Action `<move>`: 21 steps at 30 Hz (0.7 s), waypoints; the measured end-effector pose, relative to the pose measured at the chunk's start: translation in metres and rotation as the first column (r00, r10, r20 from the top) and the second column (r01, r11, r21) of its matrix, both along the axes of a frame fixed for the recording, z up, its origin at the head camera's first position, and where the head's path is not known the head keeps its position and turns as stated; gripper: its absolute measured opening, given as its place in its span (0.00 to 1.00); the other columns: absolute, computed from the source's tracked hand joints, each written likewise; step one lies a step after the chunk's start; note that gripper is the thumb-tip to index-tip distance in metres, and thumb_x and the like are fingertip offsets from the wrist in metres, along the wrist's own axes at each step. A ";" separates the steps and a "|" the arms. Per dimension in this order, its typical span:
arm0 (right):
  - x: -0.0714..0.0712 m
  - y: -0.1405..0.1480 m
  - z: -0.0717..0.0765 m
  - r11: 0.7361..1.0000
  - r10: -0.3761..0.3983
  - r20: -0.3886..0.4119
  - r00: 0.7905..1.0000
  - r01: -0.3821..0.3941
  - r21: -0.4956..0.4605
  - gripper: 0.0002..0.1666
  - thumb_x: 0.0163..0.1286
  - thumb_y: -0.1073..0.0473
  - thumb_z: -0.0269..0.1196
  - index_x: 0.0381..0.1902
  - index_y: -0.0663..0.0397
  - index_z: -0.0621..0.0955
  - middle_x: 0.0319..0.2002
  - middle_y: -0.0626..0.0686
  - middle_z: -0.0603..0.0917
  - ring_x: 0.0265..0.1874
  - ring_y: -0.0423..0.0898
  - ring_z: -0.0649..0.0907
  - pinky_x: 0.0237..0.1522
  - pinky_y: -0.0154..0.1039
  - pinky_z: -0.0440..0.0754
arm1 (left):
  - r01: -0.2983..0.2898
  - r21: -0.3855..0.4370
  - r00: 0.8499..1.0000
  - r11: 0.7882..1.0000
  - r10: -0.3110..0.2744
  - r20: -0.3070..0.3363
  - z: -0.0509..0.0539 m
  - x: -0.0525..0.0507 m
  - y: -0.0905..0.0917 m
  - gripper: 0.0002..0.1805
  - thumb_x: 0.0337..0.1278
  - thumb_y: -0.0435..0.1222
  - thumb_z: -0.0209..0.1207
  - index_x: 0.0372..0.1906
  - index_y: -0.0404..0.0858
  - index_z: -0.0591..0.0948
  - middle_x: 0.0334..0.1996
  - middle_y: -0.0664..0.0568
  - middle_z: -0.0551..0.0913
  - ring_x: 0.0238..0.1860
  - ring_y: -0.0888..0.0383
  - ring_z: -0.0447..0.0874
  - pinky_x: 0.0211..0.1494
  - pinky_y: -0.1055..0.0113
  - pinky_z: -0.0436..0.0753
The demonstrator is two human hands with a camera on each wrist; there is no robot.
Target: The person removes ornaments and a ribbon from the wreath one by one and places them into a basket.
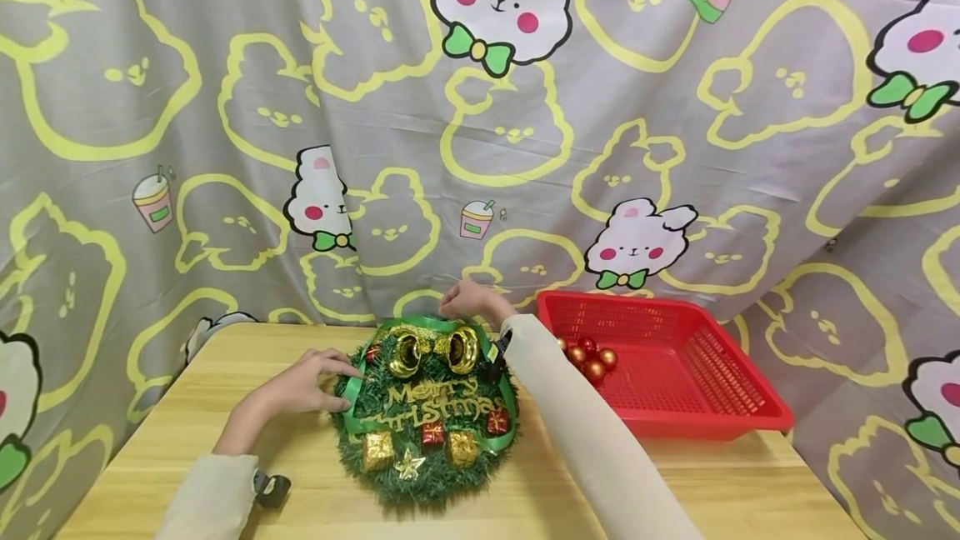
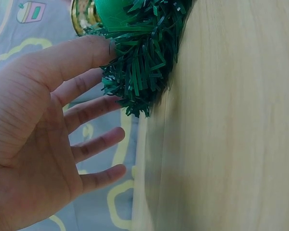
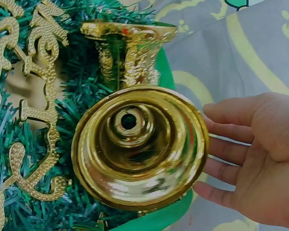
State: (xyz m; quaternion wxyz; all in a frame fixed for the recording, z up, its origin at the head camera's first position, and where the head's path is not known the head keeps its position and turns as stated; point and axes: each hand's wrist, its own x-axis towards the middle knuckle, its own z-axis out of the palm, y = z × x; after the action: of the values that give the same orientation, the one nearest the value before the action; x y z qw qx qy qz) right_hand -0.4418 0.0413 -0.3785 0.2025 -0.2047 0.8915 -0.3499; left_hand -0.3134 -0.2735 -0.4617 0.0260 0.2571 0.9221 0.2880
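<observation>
A round green tinsel wreath (image 1: 420, 486) lies on the wooden table, trimmed with gold "Merry Christmas" lettering (image 1: 442, 398), small wrapped gift boxes (image 1: 378, 450), a gold star (image 1: 409, 465) and a green ribbon (image 1: 507, 398). Two gold bells (image 3: 139, 149) sit at its far end. My left hand (image 1: 300, 386) touches the wreath's left edge; the thumb and nearest fingers reach the tinsel (image 2: 139, 62), while the others spread apart. Beyond the bells, at the far edge, is my right hand (image 1: 472, 300). Its fingers (image 3: 231, 149) extend loosely toward a bell, which hides their tips.
A red plastic basket (image 1: 712, 427) stands on the table's right side, with several small red and gold balls (image 1: 592, 369) in its left part. A patterned grey curtain (image 1: 405, 132) hangs just behind the table's back edge.
</observation>
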 end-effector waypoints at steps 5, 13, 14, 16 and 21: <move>-0.001 0.001 -0.008 0.999 0.019 -0.030 0.999 -0.018 0.031 0.18 0.77 0.58 0.59 0.55 0.63 0.86 0.64 0.57 0.83 0.63 0.55 0.80 0.65 0.52 0.79 | 0.001 0.001 1.000 1.000 -0.001 0.007 -0.001 0.002 0.001 0.27 0.49 0.46 0.75 0.57 0.44 0.85 0.65 0.34 0.75 0.62 0.34 0.68 0.61 0.29 0.73; -0.002 -0.003 -0.014 0.998 0.046 -0.050 0.998 -0.044 0.042 0.17 0.76 0.59 0.60 0.55 0.63 0.86 0.63 0.58 0.83 0.55 0.50 0.84 0.55 0.43 0.84 | 0.001 -0.009 1.000 1.000 -0.001 -0.003 -0.001 0.001 0.000 0.27 0.50 0.45 0.75 0.57 0.43 0.85 0.65 0.32 0.74 0.63 0.32 0.68 0.60 0.28 0.73; -0.002 -0.003 -0.015 0.998 0.047 -0.055 0.997 -0.045 0.037 0.16 0.76 0.59 0.60 0.53 0.63 0.87 0.62 0.59 0.84 0.52 0.48 0.85 0.53 0.41 0.84 | 0.001 -0.010 1.000 1.000 -0.001 -0.007 0.000 0.000 0.000 0.27 0.50 0.45 0.75 0.57 0.43 0.85 0.66 0.32 0.74 0.63 0.32 0.68 0.60 0.28 0.73; -0.003 -0.004 -0.016 0.999 0.043 -0.056 0.997 -0.041 0.024 0.14 0.75 0.60 0.61 0.49 0.63 0.88 0.61 0.59 0.84 0.42 0.45 0.84 0.47 0.38 0.82 | 0.006 -0.013 1.000 1.000 -0.006 -0.017 0.000 -0.001 0.000 0.27 0.50 0.45 0.75 0.57 0.42 0.85 0.65 0.31 0.74 0.62 0.31 0.68 0.60 0.28 0.73; -0.003 -0.007 -0.017 0.999 0.039 -0.047 0.998 -0.039 0.002 0.13 0.74 0.63 0.61 0.39 0.69 0.89 0.41 0.57 0.89 0.18 0.39 0.66 0.31 0.34 0.71 | 0.003 -0.010 1.000 1.000 -0.003 -0.012 0.000 -0.001 0.001 0.27 0.51 0.44 0.75 0.57 0.42 0.85 0.65 0.31 0.74 0.62 0.32 0.68 0.60 0.29 0.73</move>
State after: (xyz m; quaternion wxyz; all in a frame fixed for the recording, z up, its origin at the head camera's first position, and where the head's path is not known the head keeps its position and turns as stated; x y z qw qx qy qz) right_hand -0.4448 0.0339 -0.3959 0.1885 -0.2302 0.8920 -0.3402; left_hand -0.3144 -0.2728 -0.4617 0.0220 0.2601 0.9233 0.2818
